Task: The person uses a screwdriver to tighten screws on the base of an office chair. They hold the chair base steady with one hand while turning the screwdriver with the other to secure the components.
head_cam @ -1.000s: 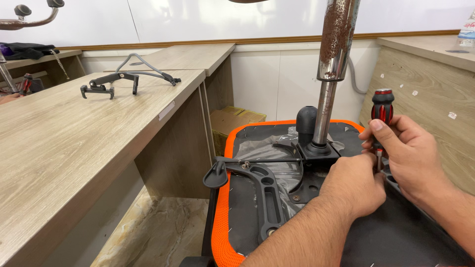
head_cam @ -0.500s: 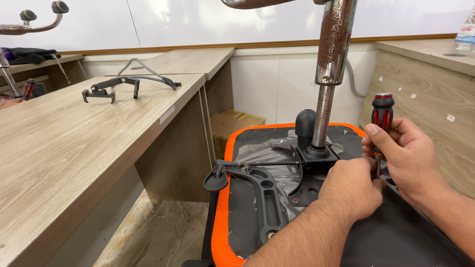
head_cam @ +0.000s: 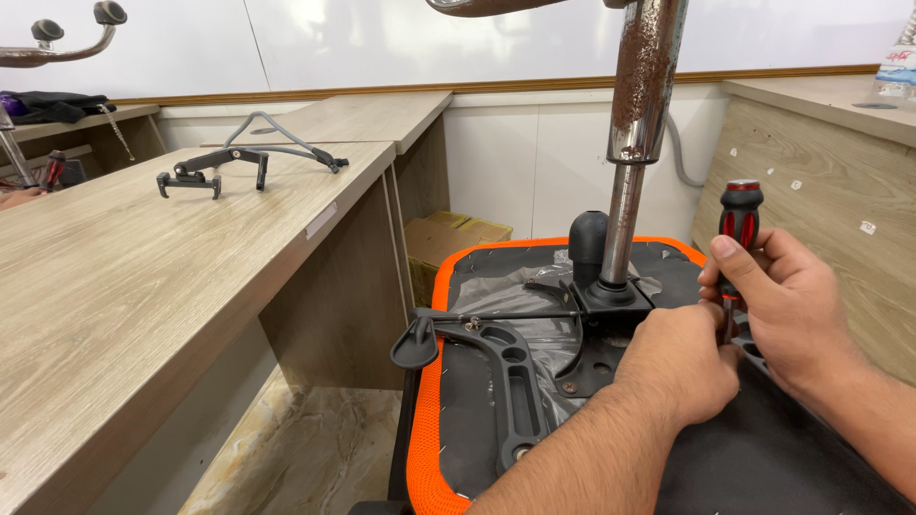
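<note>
Head view: right hand (head_cam: 792, 305) around screwdriver (head_cam: 739, 224).

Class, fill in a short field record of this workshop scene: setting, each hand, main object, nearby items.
Setting: wooden desks along a white wall
Right hand: grips a red-and-black screwdriver, tip down
Left hand: rests on the chair mechanism plate
Main object: upturned orange-edged chair seat with rusty gas-lift column
Nearby: black bracket on desk; cardboard box on floor

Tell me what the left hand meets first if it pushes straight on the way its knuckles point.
Probably the right hand gripping the red and black screwdriver: the left hand points up and right, already against it. Depth is hard to judge.
</note>
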